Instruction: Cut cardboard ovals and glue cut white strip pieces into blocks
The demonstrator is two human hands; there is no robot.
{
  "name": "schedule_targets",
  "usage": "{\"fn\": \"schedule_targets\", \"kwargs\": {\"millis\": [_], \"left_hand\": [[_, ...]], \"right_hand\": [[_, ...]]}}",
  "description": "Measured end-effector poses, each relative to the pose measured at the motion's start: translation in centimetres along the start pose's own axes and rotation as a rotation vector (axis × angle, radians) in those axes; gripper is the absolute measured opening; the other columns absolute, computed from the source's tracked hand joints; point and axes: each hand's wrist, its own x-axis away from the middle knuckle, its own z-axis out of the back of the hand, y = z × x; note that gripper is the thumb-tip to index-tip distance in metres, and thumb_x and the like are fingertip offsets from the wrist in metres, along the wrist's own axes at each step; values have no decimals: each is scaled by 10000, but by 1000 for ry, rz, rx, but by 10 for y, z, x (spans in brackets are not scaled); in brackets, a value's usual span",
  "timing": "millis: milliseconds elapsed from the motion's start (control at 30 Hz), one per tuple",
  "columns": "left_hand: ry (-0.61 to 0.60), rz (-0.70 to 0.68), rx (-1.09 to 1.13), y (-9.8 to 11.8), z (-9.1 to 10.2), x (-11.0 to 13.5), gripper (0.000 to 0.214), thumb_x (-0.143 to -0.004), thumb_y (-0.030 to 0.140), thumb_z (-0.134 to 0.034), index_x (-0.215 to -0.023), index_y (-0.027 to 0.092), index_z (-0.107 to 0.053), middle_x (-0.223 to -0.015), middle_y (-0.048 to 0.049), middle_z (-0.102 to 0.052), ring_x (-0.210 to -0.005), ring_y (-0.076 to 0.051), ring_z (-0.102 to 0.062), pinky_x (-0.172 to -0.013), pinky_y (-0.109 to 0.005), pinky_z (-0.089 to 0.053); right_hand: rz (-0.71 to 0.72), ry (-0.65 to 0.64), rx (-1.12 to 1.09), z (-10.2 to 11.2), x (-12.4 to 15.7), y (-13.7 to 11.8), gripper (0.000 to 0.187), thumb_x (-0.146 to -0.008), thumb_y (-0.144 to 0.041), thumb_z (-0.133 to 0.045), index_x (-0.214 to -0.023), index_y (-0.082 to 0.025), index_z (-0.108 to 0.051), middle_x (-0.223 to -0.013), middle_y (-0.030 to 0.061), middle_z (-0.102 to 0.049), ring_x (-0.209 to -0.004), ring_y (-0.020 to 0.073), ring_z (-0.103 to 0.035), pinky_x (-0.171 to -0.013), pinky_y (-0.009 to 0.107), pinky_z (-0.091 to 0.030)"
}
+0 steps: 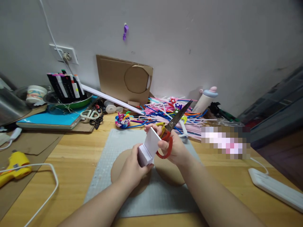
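A folded piece of white card (151, 142) is held in my left hand (136, 165), its fingers closed around the lower, stacked folds. One flap of the card stands up toward my right hand (174, 146). That hand grips a pair of scissors (175, 121) with red and yellow handles, blades pointing up and to the right, away from the card. The fingertips of my right hand are close behind the raised flap; whether they touch it is hard to tell. Beneath both hands lie two round cardboard discs (119, 162) on a grey cutting mat (101, 179).
Pipe cleaners (156, 110) are heaped behind the mat. Cardboard (111, 75) leans on the wall. On the left are a yellow glue gun (17, 165) with a white cord, markers (66, 86) and white-handled scissors (89, 115). A power strip (274, 186) lies at the right.
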Motion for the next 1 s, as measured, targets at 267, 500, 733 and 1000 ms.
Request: {"fn": "schedule_targets", "kwargs": {"millis": [267,500,733,1000], "left_hand": [[-13,8,44,1,-1,2,418,-702,280,-694,-1067,222,-498,-973,-43,-664,-887,-234,-623,-731,-300,-448],[-22,20,-42,3,0,1,401,-690,254,-710,-1030,240,-499,-927,-12,-666,-856,-221,-627,-699,-275,-431],[-37,18,-73,-1,-1,-3,401,-665,270,-735,-976,243,-484,-887,12,-660,-817,-200,-617,-671,-251,-419],[-43,-25,-54,3,1,-5,463,-668,226,-716,-1073,256,-493,-963,12,-661,-869,-193,-605,-708,-245,-422]], "right_hand": [[-19,-26,-27,-5,-1,1,394,-619,-478,-788,-772,-243,-511,-1186,69,-599,-1011,249,-578,-721,318,-485],[-47,-26,-1,-3,-2,-1,381,-636,-480,-781,-783,-242,-522,-1223,61,-588,-952,248,-607,-692,328,-497],[32,-108,-35,0,-2,0,324,-687,-375,-785,-797,-218,-524,-1240,94,-596,-1128,255,-549,-907,379,-427],[81,76,18,-1,10,-6,298,-757,-457,-705,-849,-240,-522,-1223,73,-606,-1082,212,-579,-900,345,-456]]}}
